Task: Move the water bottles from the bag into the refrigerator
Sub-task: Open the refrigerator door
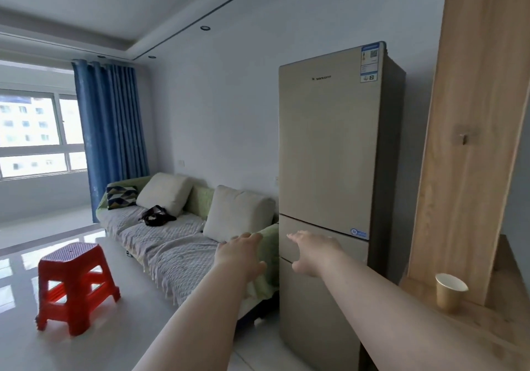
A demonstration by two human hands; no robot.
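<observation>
No water bottles can be seen anywhere, and the only candidate for the bag (156,216) is a dark, slumped shape lying on the sofa (172,244) well to the left, too small to tell what it holds. The refrigerator (329,170) stands tall and beige against the wall, just beside the sofa's near arm, with all its doors shut: a large upper door, a narrow middle drawer front and a lower door. Both bare hands are stretched toward it and carry nothing. The left hand (241,253) hovers with fingers spread loosely, its grip open, in front of the sofa arm by the fridge's left edge; the right hand (315,251) is likewise open and empty, fingers extended across the middle drawer front, near it or perhaps touching, which cannot be told. This reads as the very start of the job: probably getting the refrigerator open before any bottle is fetched. The next move calls for finding the edge of the upper door, which shows no handle, and pulling it clear of the sofa, then going to the bag. A red stool (74,281) stands on the floor at the left, and a paper cup (448,291) sits on the wooden surface (470,330) at the right.
</observation>
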